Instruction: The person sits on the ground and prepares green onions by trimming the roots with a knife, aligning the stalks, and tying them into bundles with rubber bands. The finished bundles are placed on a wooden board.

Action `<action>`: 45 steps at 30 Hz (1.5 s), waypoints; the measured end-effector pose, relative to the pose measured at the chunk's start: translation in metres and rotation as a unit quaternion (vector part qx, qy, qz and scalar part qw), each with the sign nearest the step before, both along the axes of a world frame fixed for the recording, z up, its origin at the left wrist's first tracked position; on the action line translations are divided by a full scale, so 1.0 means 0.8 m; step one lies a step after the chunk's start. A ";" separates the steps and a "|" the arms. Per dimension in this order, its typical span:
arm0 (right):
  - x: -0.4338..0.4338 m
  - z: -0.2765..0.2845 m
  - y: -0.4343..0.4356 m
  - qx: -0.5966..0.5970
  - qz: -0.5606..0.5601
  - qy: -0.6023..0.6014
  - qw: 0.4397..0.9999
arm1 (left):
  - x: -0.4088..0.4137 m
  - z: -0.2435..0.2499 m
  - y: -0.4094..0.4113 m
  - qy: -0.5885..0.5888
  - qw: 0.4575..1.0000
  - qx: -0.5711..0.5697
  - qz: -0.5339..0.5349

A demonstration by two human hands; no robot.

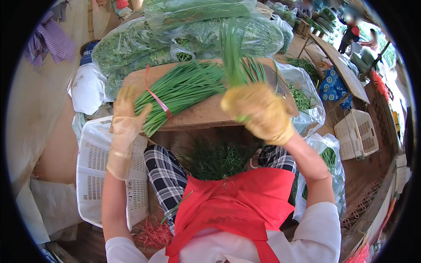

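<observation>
On the wooden table [200, 111] lies a large bundle of green chives [187, 87], a pink ribbon tie [158, 98] lying across its near end. My left hand [126, 108], in a yellowish rubber glove, is at the cut ends of that bundle, thumb apart from the fingers; the palm looks free of anything. Blurred by motion, my gloved right hand [258, 110] grips a smaller bunch of chives [232, 59] that stands up from the fist. Behind the right hand a few loose chives [255, 70] rest on the table.
Large clear plastic bags of greens [138, 49] are piled behind the table. A white plastic basket [98, 171] stands at my left, near red ribbon strips [154, 231]. Green trimmings [217, 161] lie between my knees. Open bags of greens [306, 98] flank the right side. People [352, 33] are farther back.
</observation>
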State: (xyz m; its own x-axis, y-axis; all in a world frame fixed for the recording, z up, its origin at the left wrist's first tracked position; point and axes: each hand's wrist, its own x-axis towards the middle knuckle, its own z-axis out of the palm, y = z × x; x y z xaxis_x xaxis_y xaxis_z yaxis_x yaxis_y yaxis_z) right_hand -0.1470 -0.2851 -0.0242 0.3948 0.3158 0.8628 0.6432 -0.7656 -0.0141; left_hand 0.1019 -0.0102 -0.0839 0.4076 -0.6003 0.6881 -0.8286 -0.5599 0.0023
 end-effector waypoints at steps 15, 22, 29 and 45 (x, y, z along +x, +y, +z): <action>-0.137 -0.167 0.051 0.087 -0.105 0.312 0.940 | -0.278 -0.196 -0.118 0.936 0.093 -0.229 -0.251; -0.091 -0.141 0.022 0.311 -0.328 0.518 0.726 | -0.283 -0.192 -0.114 0.920 0.258 -0.207 -0.212; -0.093 -0.260 0.045 0.670 -0.082 0.460 0.577 | -0.315 -0.202 -0.108 0.904 0.227 -0.267 -0.244; -0.092 -0.158 0.055 0.342 -0.371 0.515 0.693 | -0.317 -0.200 -0.110 0.922 0.106 -0.290 -0.233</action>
State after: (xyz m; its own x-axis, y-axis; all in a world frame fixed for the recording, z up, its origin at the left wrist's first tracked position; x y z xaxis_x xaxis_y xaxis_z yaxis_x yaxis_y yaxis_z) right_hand -0.2203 -0.2412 -0.1505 0.7478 -0.6469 -0.1495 -0.5443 -0.4684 -0.6959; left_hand -0.1517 -0.0985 -0.2439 0.1888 -0.9259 -0.3273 0.9429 0.0777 0.3240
